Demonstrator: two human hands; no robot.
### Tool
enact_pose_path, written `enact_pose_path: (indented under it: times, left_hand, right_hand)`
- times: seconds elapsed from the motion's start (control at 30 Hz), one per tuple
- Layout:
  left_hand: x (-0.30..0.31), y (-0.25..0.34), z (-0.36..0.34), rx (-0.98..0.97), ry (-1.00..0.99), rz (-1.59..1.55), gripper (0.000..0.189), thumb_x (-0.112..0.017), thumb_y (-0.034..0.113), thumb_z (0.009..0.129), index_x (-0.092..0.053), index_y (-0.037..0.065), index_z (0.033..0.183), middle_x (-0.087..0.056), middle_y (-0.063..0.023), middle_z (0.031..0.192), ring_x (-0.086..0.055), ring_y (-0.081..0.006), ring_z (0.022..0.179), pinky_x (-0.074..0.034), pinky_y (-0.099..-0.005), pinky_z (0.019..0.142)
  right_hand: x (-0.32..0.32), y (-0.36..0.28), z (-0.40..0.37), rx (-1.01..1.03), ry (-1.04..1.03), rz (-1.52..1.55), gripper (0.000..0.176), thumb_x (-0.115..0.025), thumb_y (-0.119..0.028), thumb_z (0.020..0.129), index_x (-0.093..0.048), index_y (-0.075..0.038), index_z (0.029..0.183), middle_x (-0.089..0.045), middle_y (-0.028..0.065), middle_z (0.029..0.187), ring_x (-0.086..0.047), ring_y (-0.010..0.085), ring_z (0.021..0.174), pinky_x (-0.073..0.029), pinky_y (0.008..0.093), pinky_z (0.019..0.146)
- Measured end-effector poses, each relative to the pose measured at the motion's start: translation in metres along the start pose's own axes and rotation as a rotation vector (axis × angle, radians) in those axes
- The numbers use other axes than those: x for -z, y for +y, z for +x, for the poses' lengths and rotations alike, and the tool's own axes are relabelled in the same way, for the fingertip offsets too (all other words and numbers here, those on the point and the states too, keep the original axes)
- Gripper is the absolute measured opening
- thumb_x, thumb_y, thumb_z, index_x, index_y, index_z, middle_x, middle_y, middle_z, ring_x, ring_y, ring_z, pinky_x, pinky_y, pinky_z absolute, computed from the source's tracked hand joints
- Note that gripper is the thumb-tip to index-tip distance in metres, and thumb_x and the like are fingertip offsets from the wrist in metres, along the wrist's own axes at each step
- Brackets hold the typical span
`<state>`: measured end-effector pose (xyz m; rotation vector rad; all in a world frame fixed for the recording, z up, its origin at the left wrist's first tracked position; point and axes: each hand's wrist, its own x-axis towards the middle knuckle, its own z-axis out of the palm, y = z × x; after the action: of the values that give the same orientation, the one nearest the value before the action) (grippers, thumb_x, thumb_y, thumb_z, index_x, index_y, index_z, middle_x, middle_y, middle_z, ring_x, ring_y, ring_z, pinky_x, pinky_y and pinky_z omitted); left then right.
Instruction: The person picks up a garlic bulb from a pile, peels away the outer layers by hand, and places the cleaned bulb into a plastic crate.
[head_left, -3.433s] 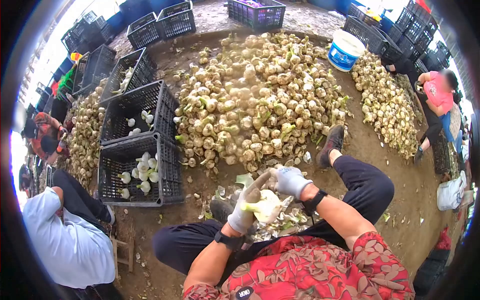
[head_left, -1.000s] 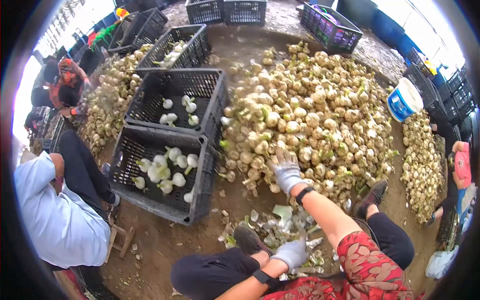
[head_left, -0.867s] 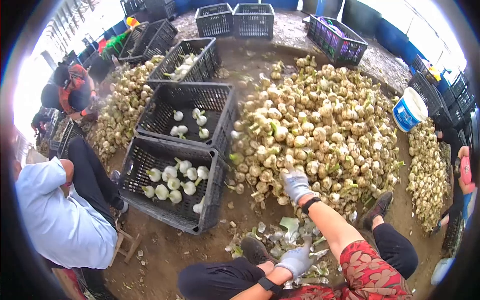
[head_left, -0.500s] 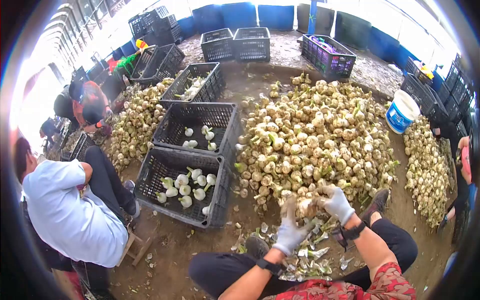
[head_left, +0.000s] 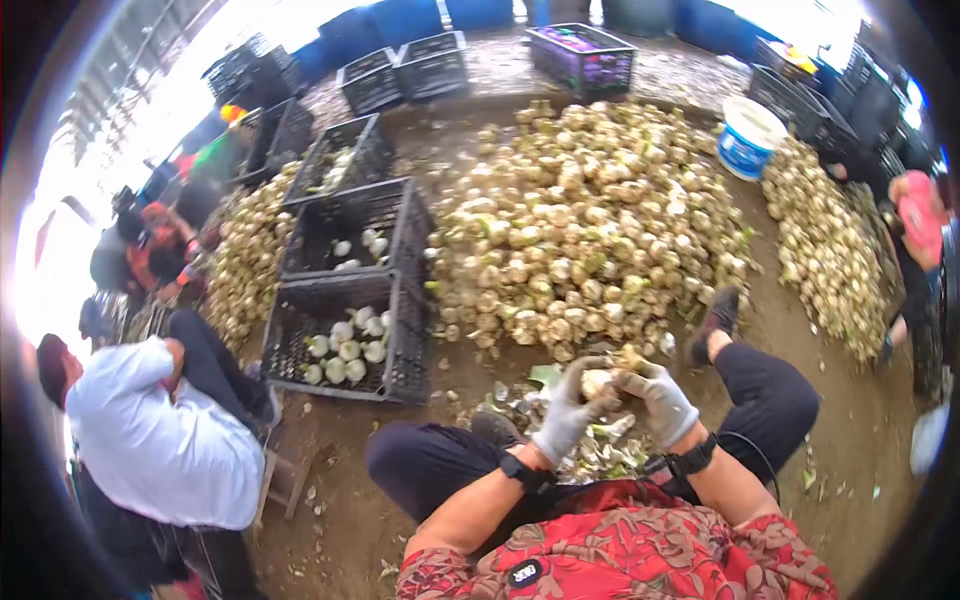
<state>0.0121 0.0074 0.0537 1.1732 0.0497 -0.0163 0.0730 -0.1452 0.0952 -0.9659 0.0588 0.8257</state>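
A garlic bulb (head_left: 598, 382) with brownish outer skin is held between my two gloved hands, just in front of the big heap. The fingers of my left hand (head_left: 570, 412) curl around its near left side. My right hand (head_left: 662, 398) grips it from the right, fingertips at its top. Loose garlic peelings (head_left: 612, 452) lie on the ground beneath both hands. Beyond them spreads the heap of unpeeled garlic (head_left: 590, 225). Clean white bulbs (head_left: 348, 350) sit in the near black crate (head_left: 405, 350), to the left of my hands.
Behind the near crate stand another black crate (head_left: 300, 235) with a few white bulbs and a third (head_left: 365, 150). A white-and-blue bucket (head_left: 748, 140) stands by a second garlic heap (head_left: 825, 250). A person in a white shirt (head_left: 165, 440) sits at left; others work farther off.
My hands have drawn back toward my body and come together around the garlic bulb. The camera view has tilted and shifted, so the heap and crates appear higher and farther left.
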Motion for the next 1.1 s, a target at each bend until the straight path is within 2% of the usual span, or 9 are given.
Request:
enact_pose_path:
  times: [0.23,0.33,0.4,0.43,0.6,0.7,0.83,1.0,1.1]
  left_hand:
    - [-0.001,0.002,0.003,0.054,0.032,-0.144,0.058,-0.074,0.017,0.081,-0.042,0.005,0.128,-0.058,-0.0064,0.112,-0.06,-0.0135,0.095,-0.054,-0.026,0.074]
    - [-0.003,0.002,0.006,0.022,0.079,-0.047,0.051,-0.066,0.029,0.088,-0.043,0.006,0.127,-0.063,-0.0085,0.101,-0.064,-0.0165,0.077,-0.052,-0.0266,0.06]
    - [0.007,-0.003,0.008,0.178,0.029,-0.47,0.057,-0.058,0.046,0.09,-0.043,0.007,0.128,-0.063,-0.0096,0.098,-0.062,-0.0172,0.067,-0.05,-0.0272,0.055]
    - [0.012,-0.008,0.01,0.338,0.071,-0.419,0.068,-0.043,0.067,0.088,-0.05,0.01,0.123,-0.063,-0.0088,0.088,-0.061,-0.0175,0.061,-0.047,-0.0272,0.049]
    - [0.027,-0.004,0.014,0.641,-0.049,-0.39,0.08,-0.027,0.082,0.081,-0.061,0.013,0.104,-0.062,-0.0045,0.074,-0.054,-0.0158,0.052,-0.034,-0.0248,0.041]
    - [0.024,-0.006,0.016,0.459,0.203,-0.464,0.069,-0.035,0.075,0.086,-0.058,0.013,0.108,-0.06,-0.0016,0.077,-0.056,-0.0144,0.059,-0.04,-0.0232,0.044]
    - [0.031,0.011,0.012,0.349,0.195,-0.428,0.053,-0.05,0.058,0.09,-0.055,0.011,0.116,-0.063,-0.0015,0.085,-0.061,-0.0117,0.067,-0.048,-0.0225,0.05]
    - [0.036,0.009,0.0,0.7,-0.078,-0.451,0.062,-0.048,0.063,0.088,-0.056,0.009,0.117,-0.067,-0.0086,0.093,-0.062,-0.0125,0.065,-0.045,-0.0227,0.045]
    - [0.036,0.01,0.001,0.66,-0.204,-0.504,0.07,-0.044,0.067,0.088,-0.056,0.005,0.117,-0.067,-0.0106,0.094,-0.057,-0.0113,0.056,-0.039,-0.0205,0.04]
  right_hand:
    - [0.02,0.01,0.012,0.041,-0.036,0.134,0.03,-0.058,-0.002,0.089,-0.057,0.003,0.118,-0.064,0.011,0.11,-0.065,0.0193,0.094,-0.054,0.0328,0.079]
    - [0.015,0.009,0.017,0.24,0.189,-0.543,0.027,-0.06,-0.002,0.083,-0.063,-0.002,0.11,-0.066,0.0083,0.105,-0.065,0.0206,0.089,-0.053,0.0333,0.074]
    - [0.015,0.012,0.019,0.836,0.388,-1.419,0.028,-0.064,-0.004,0.075,-0.066,-0.007,0.103,-0.066,0.0078,0.098,-0.065,0.0258,0.085,-0.051,0.0348,0.071]
    - [0.017,0.017,0.023,0.843,0.397,-1.304,0.03,-0.068,-0.007,0.07,-0.068,-0.01,0.1,-0.064,0.0094,0.095,-0.063,0.0307,0.085,-0.051,0.0364,0.073]
    - [0.015,0.031,0.029,0.786,0.464,-1.309,0.023,-0.066,-0.005,0.075,-0.068,-0.006,0.098,-0.066,0.0061,0.091,-0.065,0.0234,0.08,-0.05,0.0319,0.07]
    - [0.01,0.039,0.029,0.227,0.17,-0.424,0.019,-0.054,0.0,0.085,-0.067,0.0,0.099,-0.062,-0.0032,0.08,-0.054,0.0047,0.073,-0.045,0.0211,0.065]
    - [0.006,0.035,0.027,0.763,0.094,-1.061,0.023,-0.06,-0.005,0.081,-0.067,-0.003,0.103,-0.067,0.0095,0.089,-0.062,0.0226,0.072,-0.049,0.0325,0.067]
    - [0.044,0.021,0.056,0.313,0.594,-1.446,0.038,-0.069,-0.018,0.079,-0.062,-0.004,0.113,-0.061,0.0199,0.112,-0.062,0.0355,0.094,-0.05,0.0402,0.084]
    - [0.059,0.013,0.05,0.191,0.421,-1.716,0.061,-0.073,-0.018,0.076,-0.05,-0.005,0.13,-0.052,0.0197,0.129,-0.063,0.0369,0.092,-0.049,0.0425,0.087]
